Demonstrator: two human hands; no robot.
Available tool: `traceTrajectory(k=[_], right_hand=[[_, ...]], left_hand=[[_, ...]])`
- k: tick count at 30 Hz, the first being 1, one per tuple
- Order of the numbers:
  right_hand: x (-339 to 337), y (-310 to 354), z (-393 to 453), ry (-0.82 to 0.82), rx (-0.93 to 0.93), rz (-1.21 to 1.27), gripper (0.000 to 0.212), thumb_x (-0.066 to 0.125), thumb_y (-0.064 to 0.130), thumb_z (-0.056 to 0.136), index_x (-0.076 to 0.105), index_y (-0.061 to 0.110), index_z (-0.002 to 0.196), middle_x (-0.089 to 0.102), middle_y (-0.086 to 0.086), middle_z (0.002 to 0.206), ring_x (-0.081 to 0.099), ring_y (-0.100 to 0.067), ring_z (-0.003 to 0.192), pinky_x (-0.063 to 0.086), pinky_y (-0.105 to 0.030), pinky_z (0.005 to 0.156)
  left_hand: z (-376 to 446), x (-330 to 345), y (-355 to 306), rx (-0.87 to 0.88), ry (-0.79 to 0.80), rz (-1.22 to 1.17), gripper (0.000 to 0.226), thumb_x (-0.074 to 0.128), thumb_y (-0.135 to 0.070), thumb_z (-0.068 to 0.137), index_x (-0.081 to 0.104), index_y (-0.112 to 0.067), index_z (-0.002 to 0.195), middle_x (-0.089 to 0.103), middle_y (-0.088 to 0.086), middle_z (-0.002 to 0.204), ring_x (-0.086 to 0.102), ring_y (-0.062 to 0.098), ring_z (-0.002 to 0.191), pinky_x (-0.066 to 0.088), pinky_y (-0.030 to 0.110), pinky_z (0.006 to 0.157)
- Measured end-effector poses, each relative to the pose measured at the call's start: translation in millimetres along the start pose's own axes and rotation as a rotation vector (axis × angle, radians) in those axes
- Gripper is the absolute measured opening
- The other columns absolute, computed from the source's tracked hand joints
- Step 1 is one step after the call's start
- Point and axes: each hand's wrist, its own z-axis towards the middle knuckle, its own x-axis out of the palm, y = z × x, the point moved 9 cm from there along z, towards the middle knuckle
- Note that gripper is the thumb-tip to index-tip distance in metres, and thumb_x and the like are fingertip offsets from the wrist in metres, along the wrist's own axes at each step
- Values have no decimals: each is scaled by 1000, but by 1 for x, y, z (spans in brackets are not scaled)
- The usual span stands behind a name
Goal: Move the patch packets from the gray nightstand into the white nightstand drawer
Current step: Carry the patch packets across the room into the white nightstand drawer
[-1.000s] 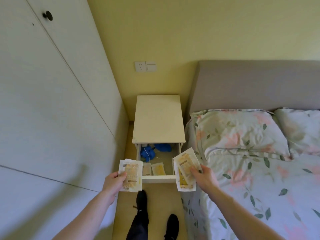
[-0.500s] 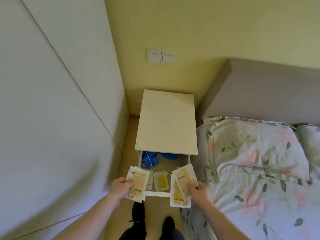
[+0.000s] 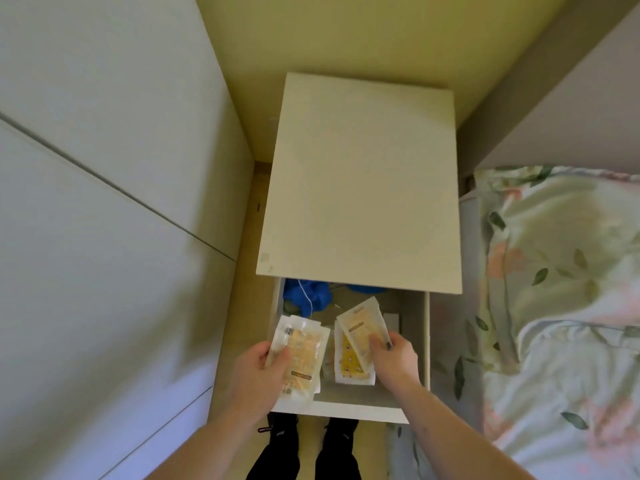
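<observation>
Head view: left hand (image 3: pixel 258 372) and right hand (image 3: pixel 394 355) each grip patch packets (image 3: pixel 356 344) over the open drawer (image 3: pixel 346 408), blue cloth (image 3: pixel 306 296) behind, bed (image 3: pixel 554 306) beside

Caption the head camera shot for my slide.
Both hands, left and right, hold patch packets over the open white nightstand drawer.
</observation>
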Motion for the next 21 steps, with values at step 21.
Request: traceTrajectory(k=[21], right_hand=[[24, -69, 53, 54, 145, -23, 31, 51, 21, 105, 62, 16, 133, 69, -7, 115, 65, -27, 103, 58, -33, 77]], left_hand=[[97, 61, 56, -185, -123, 433, 14, 48, -28, 106, 52, -23, 118, 64, 3, 125, 67, 24, 105, 57, 26, 65]])
